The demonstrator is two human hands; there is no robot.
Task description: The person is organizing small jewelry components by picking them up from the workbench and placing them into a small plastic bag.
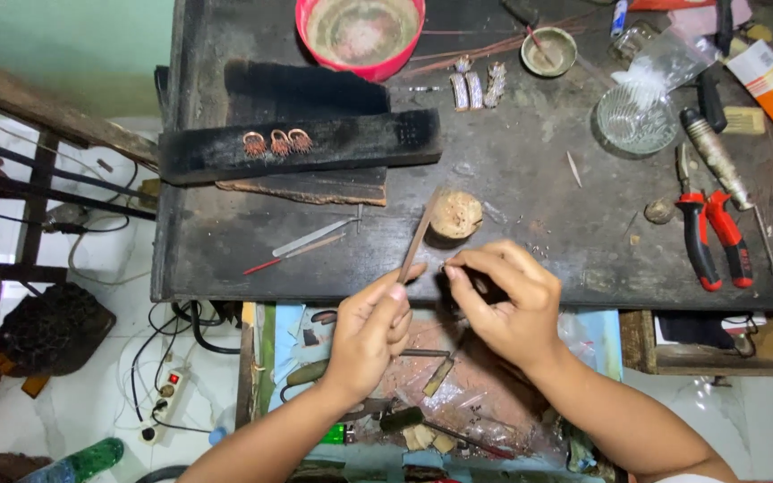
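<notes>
Seen from the head camera, the left hand (370,326) was closed around a thin flat file (415,240), gripping its lower end so that the blade slanted up and to the right over the front edge of the dark workbench (530,179). The right hand (503,300) sat just beside it, fingers pinched narrow on a small piece at the fingertips; the piece itself was too small and too hidden to make out. The file's tip lay close to a round wooden peg (454,215) standing on the bench. Farther back, three small coppery ornaments (276,142) rested in a row on a black block (315,148), with a red bowl (360,36) behind them. Red-handled pliers (713,237) lay well apart at the right, near a clear glass dish (635,121). Below the hands an open drawer (458,385) held scraps and tools.
</notes>
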